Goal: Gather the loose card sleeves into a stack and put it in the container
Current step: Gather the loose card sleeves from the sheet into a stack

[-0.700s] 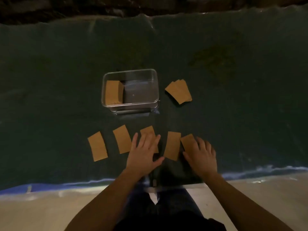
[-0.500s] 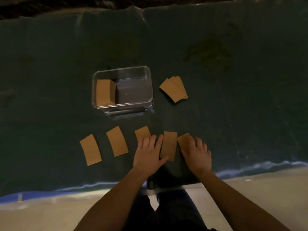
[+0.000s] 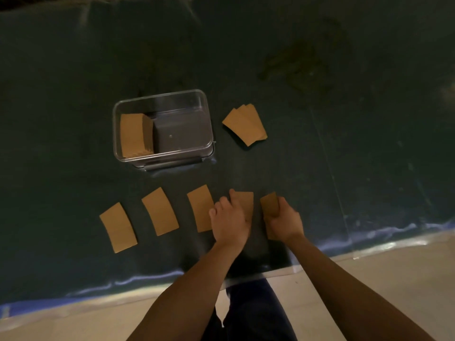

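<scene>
Five brown card sleeves lie in a row across the lower middle of the frame on a dark counter (image 3: 73, 70), and the person's two hands have closed in on the right end of that row. Half a second ago both hands lay flatter, fingers spread over the sleeves; now the fingers have curled, which suggests gathering is starting from the right. The right hand (image 3: 283, 219) has its fingers bent around the rightmost sleeve (image 3: 268, 203), whose far end tilts up out of the fist, apparently lifted off the counter. The left hand (image 3: 230, 219) is half closed, fingertips pressing on the fourth sleeve (image 3: 246, 200) just beside it; whether it has a grip or only pins the sleeve cannot be told. Its knuckles overlap the edge of the middle sleeve (image 3: 200, 207). Two more sleeves, one (image 3: 160, 211) left of centre and one (image 3: 118, 227) at lower left, lie untouched and apart. Above the row, the clear container (image 3: 208, 119) already holds a stack of sleeves (image 3: 134, 135) standing at its left side. A fanned pile (image 3: 245, 124) waits just right of the container.
</scene>
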{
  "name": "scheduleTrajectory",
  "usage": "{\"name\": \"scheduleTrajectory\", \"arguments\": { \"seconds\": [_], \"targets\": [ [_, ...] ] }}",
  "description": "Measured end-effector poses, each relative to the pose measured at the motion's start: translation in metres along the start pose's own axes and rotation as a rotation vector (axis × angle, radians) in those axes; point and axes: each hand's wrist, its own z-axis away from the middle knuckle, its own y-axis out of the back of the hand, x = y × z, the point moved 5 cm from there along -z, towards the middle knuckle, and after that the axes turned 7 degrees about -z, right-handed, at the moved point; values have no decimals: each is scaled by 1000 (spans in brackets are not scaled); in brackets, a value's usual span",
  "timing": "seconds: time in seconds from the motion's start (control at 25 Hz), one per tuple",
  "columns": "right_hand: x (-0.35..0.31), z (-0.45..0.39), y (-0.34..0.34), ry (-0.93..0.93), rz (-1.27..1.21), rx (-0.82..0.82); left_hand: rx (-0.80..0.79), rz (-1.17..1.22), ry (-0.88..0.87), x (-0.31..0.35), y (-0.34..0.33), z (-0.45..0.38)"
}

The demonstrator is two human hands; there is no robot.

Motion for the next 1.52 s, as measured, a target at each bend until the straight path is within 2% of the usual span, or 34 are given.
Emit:
{"name": "scheduleTrajectory", "arguments": {
  "seconds": [0.24, 0.36, 0.44, 0.52, 0.6, 0.72, 0.8, 0.88, 0.96, 1.08, 1.24, 1.4, 1.52],
  "targets": [
    [-21, 3, 7, -117, -670, -135, -96, 644, 186, -25, 8, -3],
    [-42, 6, 3, -139, -786, -230, -148, 965, 347, -45, 11, -4],
    [-54, 11, -9, -161, -838, -337, -272, 1126, 431, -47, 8, -1],
    [-63, 18, -23, -187, -842, -440, -340, 1113, 400, -42, 9, 4],
    [-69, 24, -33, -159, -818, -500, -322, 1093, 321, -37, 9, 2],
    [-72, 25, -42, -130, -834, -475, -239, 1009, 271, -46, 12, 3],
    [-72, 22, -43, -157, -877, -427, -89, 818, 362, -66, 12, 2],
    [-75, 19, -43, -162, -900, -406, 6, 634, 528, -85, 11, 3],
    [-76, 14, -40, -148, -873, -398, 11, 539, 601, -90, 12, 3],
    [-77, 8, -37, -132, -846, -388, -23, 442, 605, -83, 12, -5],
    [-77, 4, -38, -126, -845, -389, -13, 608, 608, -90, 6, -16],
    [-82, 4, -48, -123, -826, -398, -41, 909, 481, -115, 3, -18],
    [-95, 3, -60, -102, -815, -424, 41, 984, 586, -167, 14, -14]
  ]
}}
